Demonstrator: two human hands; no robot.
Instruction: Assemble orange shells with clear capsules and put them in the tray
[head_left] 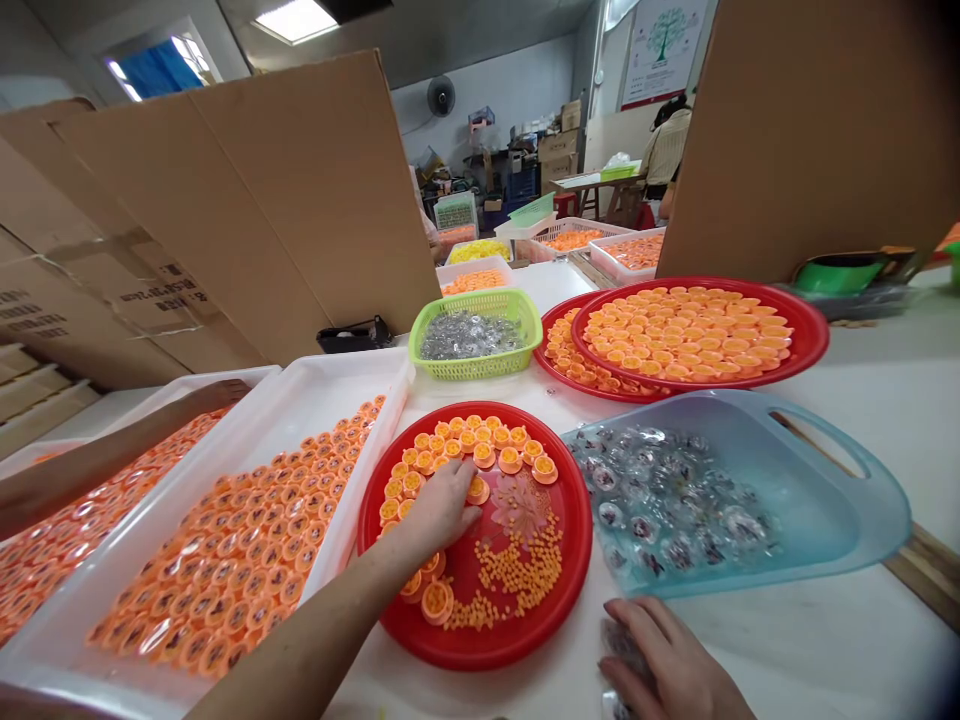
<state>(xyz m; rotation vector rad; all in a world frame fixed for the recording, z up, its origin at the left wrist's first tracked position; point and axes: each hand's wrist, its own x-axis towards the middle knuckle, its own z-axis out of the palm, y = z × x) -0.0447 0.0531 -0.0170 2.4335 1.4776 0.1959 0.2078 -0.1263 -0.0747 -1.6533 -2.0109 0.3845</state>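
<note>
My left hand (439, 505) reaches into the red round tray (574, 540). Its fingers are closed on an orange cap (478, 490) at the end of rows of orange caps (480, 440). Small yellow beads (521, 570) lie loose in the same tray. My right hand (667, 665) rests on the table at the bottom edge. Its fingers curl over a few clear plastic pieces (619, 640). Just beyond it lies a blue scoop (825, 500) full of clear plastic pieces (660, 500).
A white tray (330, 380) of filled orange caps lies at left. Another person's arm (112, 455) lies across a second white tray (172, 385). Behind are a green basket (480, 365), two stacked red trays (814, 335) of caps, and cardboard screens (300, 200).
</note>
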